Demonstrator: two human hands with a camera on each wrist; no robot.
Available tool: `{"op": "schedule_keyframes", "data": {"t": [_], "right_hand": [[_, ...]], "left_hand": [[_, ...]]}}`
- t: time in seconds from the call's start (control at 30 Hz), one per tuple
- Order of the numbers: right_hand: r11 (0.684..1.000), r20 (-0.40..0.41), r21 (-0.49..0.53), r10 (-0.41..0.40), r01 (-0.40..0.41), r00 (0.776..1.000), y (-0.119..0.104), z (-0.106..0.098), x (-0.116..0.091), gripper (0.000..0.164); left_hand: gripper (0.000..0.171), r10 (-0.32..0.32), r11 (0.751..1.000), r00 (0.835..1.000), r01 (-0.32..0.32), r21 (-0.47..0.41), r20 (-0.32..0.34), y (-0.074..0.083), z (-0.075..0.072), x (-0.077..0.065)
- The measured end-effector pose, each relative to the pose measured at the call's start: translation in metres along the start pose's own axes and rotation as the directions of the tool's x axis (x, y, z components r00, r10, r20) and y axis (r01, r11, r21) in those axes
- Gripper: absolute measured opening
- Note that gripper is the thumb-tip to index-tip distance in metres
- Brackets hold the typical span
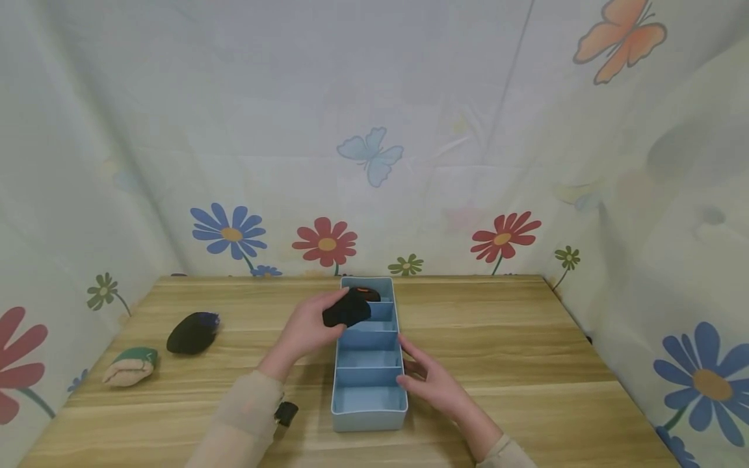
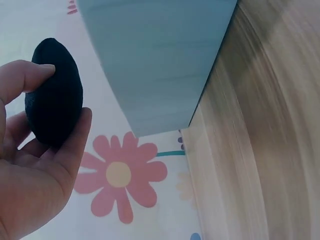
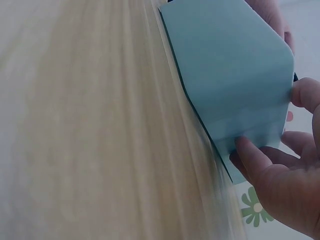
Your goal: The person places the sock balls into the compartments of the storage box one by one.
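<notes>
A black balled-up pair of socks [image 1: 348, 308] is pinched between the thumb and fingers of my left hand [image 1: 309, 326], above the far part of a pale blue divided box [image 1: 370, 420]. In the left wrist view the dark bundle [image 2: 54, 92] looks oval and soft. My right hand [image 1: 435, 383] touches the box's right side, thumb and index finger at the rim. Its other fingers [image 3: 252, 157] rest against the outer wall in the right wrist view. A dark bundle with an orange mark [image 1: 368, 294] sits in the farthest compartment, partly hidden.
On the left of the wooden table [image 1: 486, 338] lie a black bundle with a purple end [image 1: 193, 333] and a beige and green folded bundle [image 1: 131, 367]. A small black item [image 1: 286, 413] shows beside the left sleeve. Flower-print cloth [image 1: 263, 130] hangs behind.
</notes>
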State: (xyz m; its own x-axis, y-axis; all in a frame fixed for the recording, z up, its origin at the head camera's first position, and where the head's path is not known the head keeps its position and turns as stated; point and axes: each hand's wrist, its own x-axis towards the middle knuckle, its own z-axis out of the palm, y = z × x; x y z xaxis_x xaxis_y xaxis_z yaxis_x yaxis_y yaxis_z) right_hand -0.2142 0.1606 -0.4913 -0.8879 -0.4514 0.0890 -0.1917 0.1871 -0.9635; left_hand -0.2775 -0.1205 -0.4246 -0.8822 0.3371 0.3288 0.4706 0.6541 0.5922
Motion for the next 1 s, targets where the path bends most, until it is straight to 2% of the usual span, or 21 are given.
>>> {"op": "schedule_keyframes", "data": {"t": [0.13,0.5,0.8,1.0], "right_hand": [[1.0,0.005,-0.001,-0.006,0.006,1.0,0.001,0.0,0.0,0.071],[1.0,0.002,0.004,-0.017,0.017,1.0,0.003,0.0,0.001,0.072],[1.0,-0.002,0.008,-0.002,0.002,1.0,0.001,0.0,0.0,0.071],[1.0,-0.007,0.008,-0.015,0.015,1.0,0.002,0.0,0.0,0.071]], "left_hand": [[0.068,0.029,0.999,0.999,-0.03,0.032,0.038,0.0,0.004,0.008],[0.065,0.041,0.997,0.994,-0.048,0.067,0.101,0.001,0.019,0.022],[0.066,0.005,0.996,0.987,-0.018,0.082,0.159,0.003,0.023,0.031],[0.066,0.043,0.991,0.978,-0.068,0.116,0.203,-0.001,0.028,0.038]]}}
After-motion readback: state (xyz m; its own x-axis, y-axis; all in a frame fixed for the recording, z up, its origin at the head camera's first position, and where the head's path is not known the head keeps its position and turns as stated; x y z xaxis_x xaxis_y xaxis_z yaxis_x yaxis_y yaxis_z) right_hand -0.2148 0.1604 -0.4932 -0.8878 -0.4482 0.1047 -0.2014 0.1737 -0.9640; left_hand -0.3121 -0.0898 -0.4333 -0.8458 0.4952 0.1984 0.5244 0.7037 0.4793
